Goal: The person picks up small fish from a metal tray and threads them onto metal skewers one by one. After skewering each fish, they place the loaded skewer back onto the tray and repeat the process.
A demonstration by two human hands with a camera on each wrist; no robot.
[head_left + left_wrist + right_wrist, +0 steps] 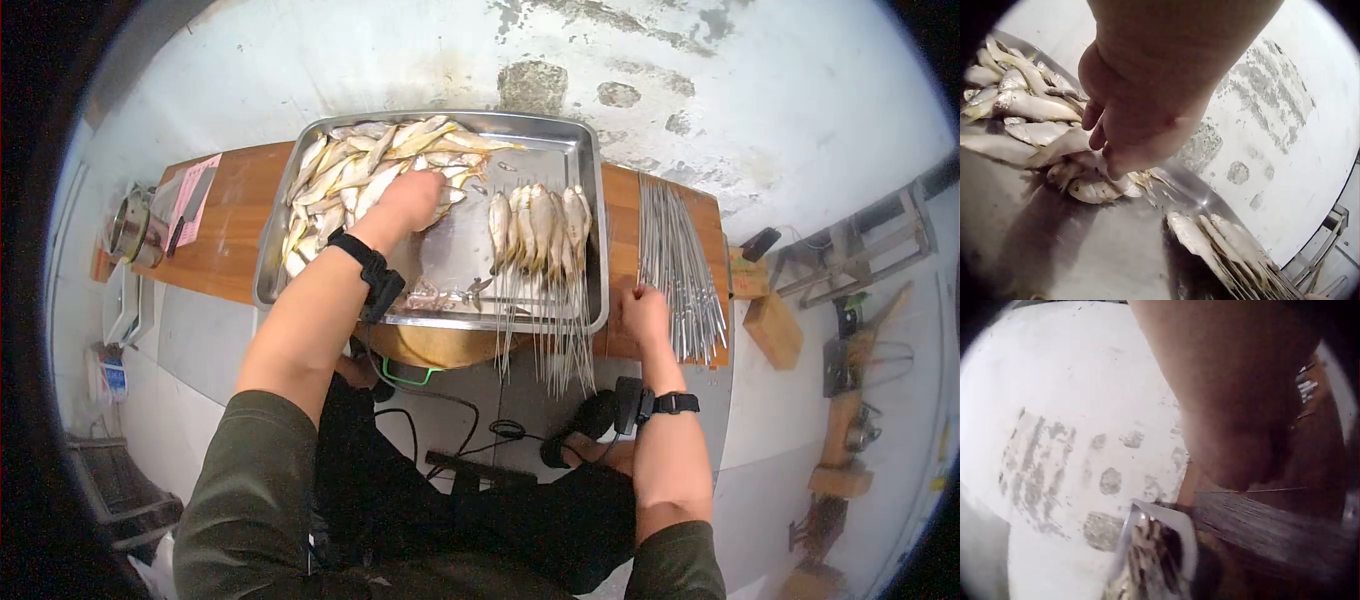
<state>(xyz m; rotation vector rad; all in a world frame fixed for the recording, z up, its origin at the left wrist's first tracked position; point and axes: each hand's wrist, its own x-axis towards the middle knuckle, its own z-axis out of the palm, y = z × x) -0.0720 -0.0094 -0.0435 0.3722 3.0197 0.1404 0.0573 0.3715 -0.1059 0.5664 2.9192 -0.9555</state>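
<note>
In the tray [455, 262], the curled left hand [412, 200], hold unclear, should steady one fish [1093, 191]; outside it, the right hand [648, 312] pinches a skewer [1279, 489].

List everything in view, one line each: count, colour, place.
Tray: one, silver, on the table.
Table: one, brown, before the wall.
Loose fish: many, yellowish, tray's left.
Skewered fish: several, silvery, tray's right.
Skewers: many, grey, table's right end.
Paper: one, pink, table's left end.
Knife: one, dark, on the paper.
Pot: one, silver, table's left end.
Block: one, tan, right of table.
Cables: uncounted, black, floor.
Wall: one, white, behind.
Clutter: uncounted, mixed, outer edges.
Sleeves: two, dark green, arms.
Wristbands: two, black, wrists.
Left hand: one, bare, at loose fish.
Right hand: one, bare, by skewers.
</note>
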